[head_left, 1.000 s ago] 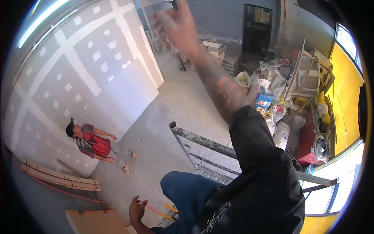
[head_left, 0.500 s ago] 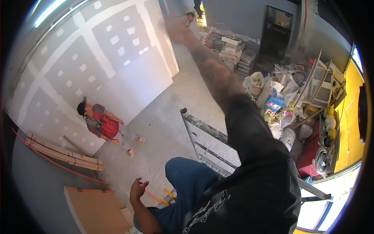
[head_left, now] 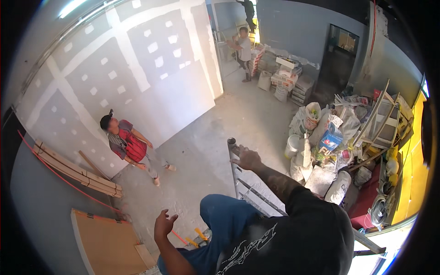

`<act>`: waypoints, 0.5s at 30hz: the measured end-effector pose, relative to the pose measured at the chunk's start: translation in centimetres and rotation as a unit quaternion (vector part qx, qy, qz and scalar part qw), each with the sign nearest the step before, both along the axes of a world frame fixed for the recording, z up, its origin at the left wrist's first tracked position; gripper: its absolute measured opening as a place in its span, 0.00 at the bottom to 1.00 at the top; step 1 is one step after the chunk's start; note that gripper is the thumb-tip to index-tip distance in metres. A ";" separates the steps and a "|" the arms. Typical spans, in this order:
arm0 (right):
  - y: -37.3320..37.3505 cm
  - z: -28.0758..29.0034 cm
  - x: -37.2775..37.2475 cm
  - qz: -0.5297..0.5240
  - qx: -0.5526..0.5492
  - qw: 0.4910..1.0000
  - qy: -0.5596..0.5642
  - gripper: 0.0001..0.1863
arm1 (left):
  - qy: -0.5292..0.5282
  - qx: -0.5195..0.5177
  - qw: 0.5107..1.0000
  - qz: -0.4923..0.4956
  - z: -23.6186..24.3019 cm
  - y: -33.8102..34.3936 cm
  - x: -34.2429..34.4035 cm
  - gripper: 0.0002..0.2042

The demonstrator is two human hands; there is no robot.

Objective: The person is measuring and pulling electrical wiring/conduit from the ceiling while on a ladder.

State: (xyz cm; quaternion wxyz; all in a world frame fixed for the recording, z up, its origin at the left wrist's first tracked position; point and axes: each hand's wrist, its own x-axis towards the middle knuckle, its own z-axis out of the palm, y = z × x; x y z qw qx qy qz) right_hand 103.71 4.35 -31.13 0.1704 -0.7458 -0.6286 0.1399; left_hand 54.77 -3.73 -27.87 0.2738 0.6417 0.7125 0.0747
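My right hand point(head_left: 247, 158) is at the top of a paint-spattered metal scaffold frame point(head_left: 233, 145), its fingers closed about the upright pipe near the open end. My left hand point(head_left: 165, 225) hangs above the floor to the left of my bent knee in blue trousers point(head_left: 229, 213). Its fingers are loosely curved and apart, with nothing in them. Rungs point(head_left: 256, 195) of the frame run down beside my knee, partly hidden by my right arm.
A person in a red and grey shirt point(head_left: 126, 142) stands by a patched plasterboard wall point(head_left: 151, 78). Another person point(head_left: 243, 48) is farther back, near someone on a ladder point(head_left: 250, 13). Sacks point(head_left: 305, 151) and rubbish pile at right. Timber point(head_left: 75, 169) and a brown board point(head_left: 107, 243) lie left.
My right arm has come down from stretching far forward, and its hand is now on the scaffold pipe. My left hand has barely moved. The view has shifted slightly, showing more of the back.
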 end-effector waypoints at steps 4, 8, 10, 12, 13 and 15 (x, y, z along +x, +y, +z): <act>0.2 0.3 0.1 -0.022 0.040 0.997 -0.063 0.27 | -0.031 -0.024 0.999 -0.009 -0.5 0.9 1.9 0.34; 0.1 0.5 -0.1 -0.022 0.043 0.997 -0.068 0.26 | -0.041 -0.037 0.998 -0.037 -1.1 1.6 3.1 0.34; 0.3 0.3 -0.3 -0.019 0.054 0.996 -0.074 0.25 | -0.015 -0.038 0.998 -0.045 -1.6 1.9 3.0 0.35; 0.3 0.2 -0.4 -0.022 0.055 0.996 -0.071 0.25 | -0.017 -0.043 0.997 -0.068 -2.6 2.3 3.0 0.35; 0.2 0.2 -0.4 -0.026 0.054 0.996 -0.068 0.25 | -0.017 -0.043 0.997 -0.069 -2.7 2.4 3.2 0.35; 0.2 0.0 -0.2 -0.025 0.058 0.995 -0.073 0.24 | -0.033 -0.053 0.995 -0.077 -2.7 2.5 3.6 0.35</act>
